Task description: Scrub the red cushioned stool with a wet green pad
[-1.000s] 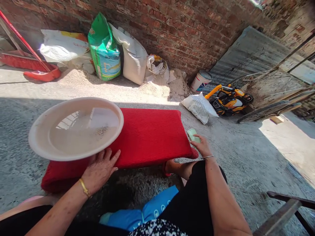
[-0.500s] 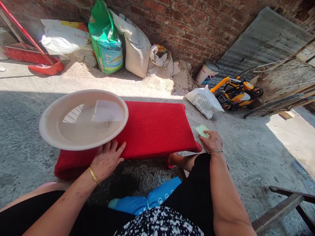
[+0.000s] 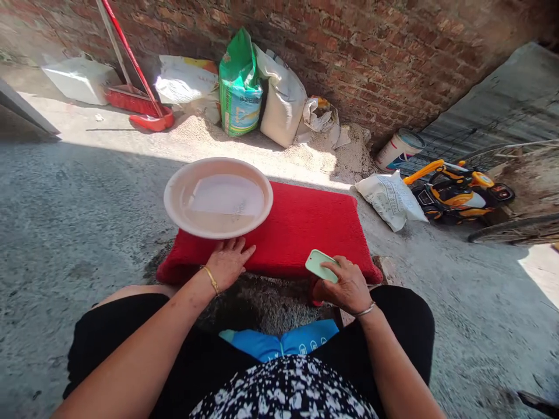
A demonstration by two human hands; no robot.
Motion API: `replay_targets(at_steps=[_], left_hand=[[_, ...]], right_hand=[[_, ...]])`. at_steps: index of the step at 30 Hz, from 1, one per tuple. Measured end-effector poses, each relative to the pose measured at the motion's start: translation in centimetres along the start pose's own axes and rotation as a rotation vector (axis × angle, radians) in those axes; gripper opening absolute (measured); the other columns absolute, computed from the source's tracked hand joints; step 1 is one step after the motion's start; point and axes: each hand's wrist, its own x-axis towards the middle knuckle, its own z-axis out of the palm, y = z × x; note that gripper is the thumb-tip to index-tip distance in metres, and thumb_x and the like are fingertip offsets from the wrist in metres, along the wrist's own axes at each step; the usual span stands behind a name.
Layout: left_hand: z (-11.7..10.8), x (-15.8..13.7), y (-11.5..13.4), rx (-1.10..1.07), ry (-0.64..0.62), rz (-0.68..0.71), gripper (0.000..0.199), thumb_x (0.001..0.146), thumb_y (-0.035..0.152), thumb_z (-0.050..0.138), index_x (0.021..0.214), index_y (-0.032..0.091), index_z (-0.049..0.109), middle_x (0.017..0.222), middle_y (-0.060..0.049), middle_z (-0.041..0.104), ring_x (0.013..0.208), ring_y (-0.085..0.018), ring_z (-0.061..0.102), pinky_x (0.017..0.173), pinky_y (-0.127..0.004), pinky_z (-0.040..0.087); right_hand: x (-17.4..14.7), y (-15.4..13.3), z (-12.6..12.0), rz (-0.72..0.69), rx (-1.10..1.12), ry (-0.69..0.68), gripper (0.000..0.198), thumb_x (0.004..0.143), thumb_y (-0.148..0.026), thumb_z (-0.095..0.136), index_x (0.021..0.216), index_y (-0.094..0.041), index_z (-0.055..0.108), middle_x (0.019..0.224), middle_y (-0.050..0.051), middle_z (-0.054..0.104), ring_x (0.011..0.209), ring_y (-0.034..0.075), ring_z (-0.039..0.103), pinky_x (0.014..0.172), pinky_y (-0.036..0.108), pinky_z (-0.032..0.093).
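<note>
A red cloth (image 3: 321,221) with a fleecy surface covers a low bench in front of me. On its left part stands a wide pale basin (image 3: 171,203) of water, with some dark specks in the water. My left hand (image 3: 227,266) lies with fingers spread on the cloth's near edge, just below the basin rim. In my right hand (image 3: 349,285) is a flat, pale green scrubbing brush (image 3: 318,265), held over the front right of the cloth. Its smooth back with a small hole faces up; any bristles are hidden.
Along the brick wall stand a red broom and dustpan (image 3: 152,121), a green sack (image 3: 241,105), a white sack (image 3: 286,107) and a paint bucket (image 3: 399,150). A toy excavator (image 3: 463,192) is at right. A blue bag (image 3: 297,342) lies between my legs.
My right hand has brought the green brush from beyond the bench's right end in over the cloth. The left hand stays on the cloth below the basin. The view has swung left.
</note>
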Motion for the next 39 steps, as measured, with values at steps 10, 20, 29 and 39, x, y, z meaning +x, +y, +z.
replay_targets(at_steps=[10,20,29,39], left_hand=[[-1.7,-4.2,-3.2,-0.068,-0.056,-0.148,0.033,0.089,0.017,0.042,0.115,0.019,0.061,0.123,-0.013,0.059,0.105,-0.028,0.058,0.082,-0.044,0.047],[-2.0,-4.3,-7.0,-0.104,0.003,-0.447,0.039,0.087,0.013,0.031,0.103,0.01,0.066,0.101,-0.021,0.063,0.096,-0.033,0.062,0.077,-0.048,0.047],[-1.9,-4.6,-7.3,-0.129,0.033,-0.464,0.04,0.088,0.019,0.03,0.107,0.01,0.065,0.103,-0.02,0.062,0.096,-0.033,0.061,0.077,-0.047,0.047],[-2.1,-4.5,-7.5,-0.142,0.036,-0.473,0.039,0.088,0.02,0.032,0.106,0.011,0.065,0.102,-0.021,0.063,0.095,-0.034,0.062,0.077,-0.048,0.046]], right_hand=[[0.7,-1.2,-3.1,-0.063,-0.048,-0.017,0.032,0.081,-0.038,0.057,0.11,-0.024,0.065,0.11,0.009,0.058,0.094,0.023,0.056,0.081,0.034,0.042],[10.1,-19.9,-1.6,-0.483,0.008,-0.175,0.042,0.081,-0.042,0.06,0.121,-0.029,0.058,0.113,0.01,0.053,0.098,0.024,0.048,0.085,0.036,0.034],[6.8,-6.4,-3.2,-0.107,-0.135,-0.27,0.031,0.083,-0.037,0.058,0.112,-0.027,0.063,0.101,0.007,0.057,0.09,0.021,0.055,0.077,0.031,0.038],[9.9,-16.6,-1.1,-0.389,0.063,-0.159,0.037,0.085,-0.044,0.057,0.117,-0.027,0.061,0.109,0.009,0.055,0.099,0.023,0.05,0.086,0.033,0.036]])
